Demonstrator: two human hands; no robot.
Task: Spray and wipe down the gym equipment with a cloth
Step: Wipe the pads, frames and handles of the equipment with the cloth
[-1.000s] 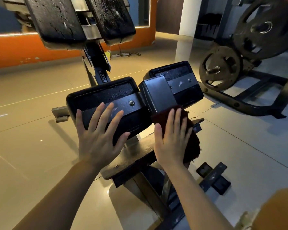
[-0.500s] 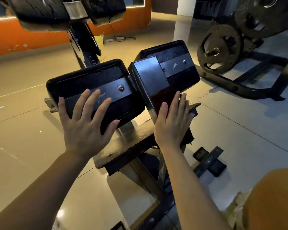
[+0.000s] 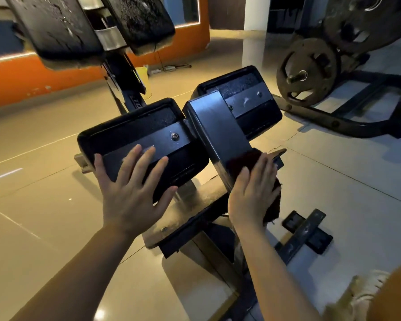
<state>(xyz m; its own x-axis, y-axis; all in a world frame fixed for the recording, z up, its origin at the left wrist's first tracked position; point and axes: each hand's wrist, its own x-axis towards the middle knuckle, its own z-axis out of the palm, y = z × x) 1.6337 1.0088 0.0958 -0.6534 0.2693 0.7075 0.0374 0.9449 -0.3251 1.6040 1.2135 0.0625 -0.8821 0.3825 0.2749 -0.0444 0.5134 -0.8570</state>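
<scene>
The steel post (image 3: 220, 140) at the middle of the machine is the landmark here. The dark red cloth (image 3: 272, 198) is pinned against the post's lower right side by the right hand (image 3: 252, 193), whose fingers (image 3: 265, 167) lie straight and flat on top of it, pressing rather than clenched. A bunch of the cloth spills out to the right of the palm and hangs loose.

To the left of the post, the left hand (image 3: 131, 193) rests spread on the back of the left pad (image 3: 139, 140), fingers straight and released, gripping nothing; it looks like a brace. The right pad (image 3: 243, 100) sits just right of the post and higher up. The 2 upper pads (image 3: 63, 31), above and left of the post, carry droplets. Weight plates (image 3: 307, 72) stand well to the right of it.

The cloth looks soft, light and limp, probably damp, so it should fold to the post's square edges but may slip or bunch under a flat palm. A firmer hold would be gathering the loose end under the fingers. The post is rigid, smooth painted metal and seems fixed, so it can take steady pressure. The pads appear to be hard-backed and bolted on.
</scene>
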